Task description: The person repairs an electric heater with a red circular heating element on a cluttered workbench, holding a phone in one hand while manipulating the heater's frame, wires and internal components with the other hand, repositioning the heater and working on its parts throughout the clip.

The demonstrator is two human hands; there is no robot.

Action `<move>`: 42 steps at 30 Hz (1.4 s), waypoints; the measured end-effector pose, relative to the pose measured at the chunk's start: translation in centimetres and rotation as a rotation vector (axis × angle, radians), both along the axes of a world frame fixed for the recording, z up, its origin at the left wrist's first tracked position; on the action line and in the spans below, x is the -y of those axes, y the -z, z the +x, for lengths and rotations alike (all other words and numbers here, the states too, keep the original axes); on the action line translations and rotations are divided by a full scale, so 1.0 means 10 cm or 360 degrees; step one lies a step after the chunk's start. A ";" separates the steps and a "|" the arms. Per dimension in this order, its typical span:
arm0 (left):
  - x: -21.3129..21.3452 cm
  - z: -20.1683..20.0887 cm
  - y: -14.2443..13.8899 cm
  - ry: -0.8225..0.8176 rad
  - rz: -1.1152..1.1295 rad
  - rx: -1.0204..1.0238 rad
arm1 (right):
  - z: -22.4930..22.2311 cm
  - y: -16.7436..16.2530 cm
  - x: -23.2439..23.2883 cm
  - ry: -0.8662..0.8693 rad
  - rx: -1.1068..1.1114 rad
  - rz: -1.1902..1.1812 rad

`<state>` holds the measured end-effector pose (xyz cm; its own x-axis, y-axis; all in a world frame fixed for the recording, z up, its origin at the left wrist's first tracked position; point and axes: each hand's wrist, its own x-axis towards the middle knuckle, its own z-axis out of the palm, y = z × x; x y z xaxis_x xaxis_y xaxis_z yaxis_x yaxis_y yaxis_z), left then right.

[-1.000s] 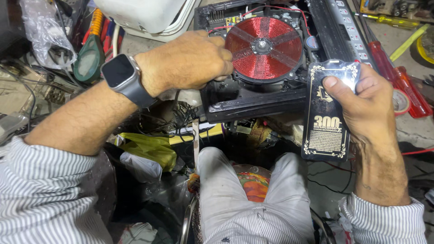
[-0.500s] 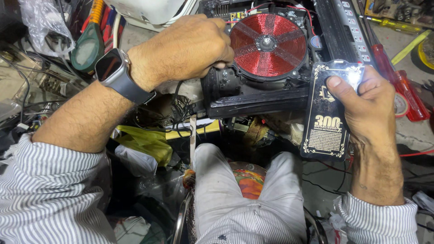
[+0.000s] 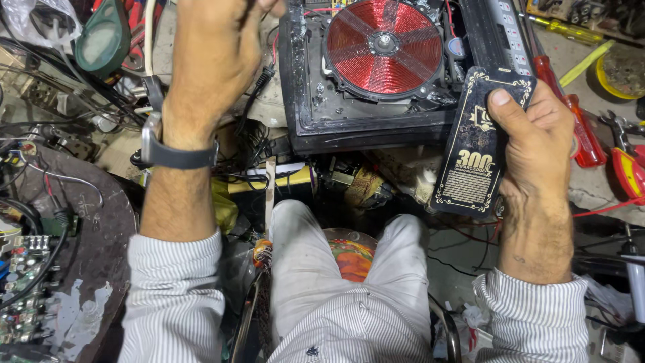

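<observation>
My right hand (image 3: 537, 144) grips a flat black box with gold print (image 3: 478, 144), thumb on its top end, held beside the right edge of an opened induction cooker (image 3: 376, 114). The cooker's black housing lies open, and its round red copper coil (image 3: 384, 46) is bare. My left hand (image 3: 211, 54), with a dark watch on the wrist, is raised at the top left of the cooker; its fingers run past the frame's top edge, so what they hold is hidden. A white cable (image 3: 149, 37) passes beside that hand.
Red-handled screwdrivers (image 3: 578, 128) and a yellow-handled one (image 3: 564, 27) lie right of the cooker. A green magnifier (image 3: 101, 40), tangled wires and a circuit board (image 3: 27, 282) crowd the left. My knees and a stool fill the bottom centre.
My left hand has left the cooker's front corner and moved up and away toward the top edge. The view has shifted closer. My right hand keeps its hold on the box.
</observation>
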<state>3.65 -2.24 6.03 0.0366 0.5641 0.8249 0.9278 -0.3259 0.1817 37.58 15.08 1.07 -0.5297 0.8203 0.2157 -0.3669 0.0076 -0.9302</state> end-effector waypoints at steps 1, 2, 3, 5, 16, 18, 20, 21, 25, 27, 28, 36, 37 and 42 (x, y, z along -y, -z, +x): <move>0.07 0.04 0.08 -0.0071 0.0031 0.0124 | 0.04 0.00 0.01 0.0005 -0.0006 -0.0021; 0.14 0.08 0.15 -0.0137 0.0064 0.0250 | 0.09 0.01 0.03 0.0008 -0.0014 -0.0043; 0.22 0.12 0.22 -0.0249 0.0040 0.0364 | 0.13 0.01 0.04 0.0014 -0.0024 -0.0062; 0.37 0.24 0.36 -0.0327 0.0033 0.0484 | 0.24 0.01 0.01 0.0150 -0.0100 0.0099; 0.88 0.69 0.87 -0.0392 0.0097 0.1005 | 0.86 -0.05 -0.22 0.0504 0.0120 0.0264; 0.90 0.70 1.06 -0.0490 0.0094 0.1009 | 0.84 -0.01 -0.22 0.0507 0.0161 0.0205; 0.95 0.67 1.28 -0.0496 0.0083 0.1151 | 0.83 0.00 -0.23 0.0472 0.0195 0.0168; 0.99 0.66 1.38 -0.0453 0.0071 0.1293 | 0.83 -0.01 -0.23 0.0452 0.0213 0.0151; 1.07 0.63 1.67 -0.0382 0.0076 0.1560 | 0.79 -0.04 -0.22 0.0411 0.0253 0.0180; 1.07 0.62 1.71 -0.0439 0.0049 0.1531 | 0.75 -0.07 -0.18 0.0409 0.0216 0.0201; 1.06 0.62 1.70 -0.0483 0.0027 0.1494 | 0.73 -0.08 -0.14 0.0425 0.0224 0.0160; 0.59 0.13 1.14 0.0002 0.0065 0.1871 | 0.45 0.12 0.59 0.0164 0.0277 -0.0286; 0.47 0.08 1.06 0.0046 0.0030 0.1912 | 0.43 0.16 0.64 0.0089 0.0243 -0.0330; -0.05 -0.21 0.69 -0.0021 -0.0168 0.1521 | 0.44 0.25 0.66 -0.0119 -0.0026 -0.0556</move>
<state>1.59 -1.77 -0.89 -0.6318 0.6327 0.4479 0.3758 -0.2554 0.8908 41.99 8.45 -1.40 -0.5901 0.8049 -0.0621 -0.3691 -0.3374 -0.8660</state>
